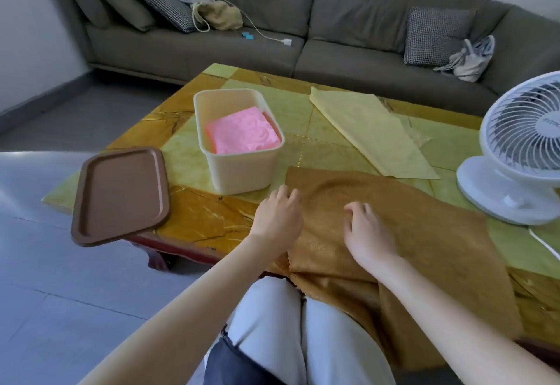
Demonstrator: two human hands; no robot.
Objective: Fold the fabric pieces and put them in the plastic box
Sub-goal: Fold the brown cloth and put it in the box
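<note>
A brown fabric piece (pixel 424 233) lies spread on the table's near side and hangs over the front edge. My left hand (pixel 278 218) rests on its left edge with curled fingers. My right hand (pixel 368 230) lies on the cloth's middle, fingers bent down onto it. A cream plastic box (pixel 242 172) stands to the left of the cloth, with a folded pink fabric (pixel 242 131) inside. A pale yellow fabric piece (pixel 369 133) lies flat farther back.
The box's brown lid (pixel 121 196) sits at the table's left corner, overhanging the edge. A white desk fan (pixel 521 148) stands at the right, its cord trailing forward. A grey sofa (pixel 272 27) with cushions and bags runs behind the table (pixel 212 215).
</note>
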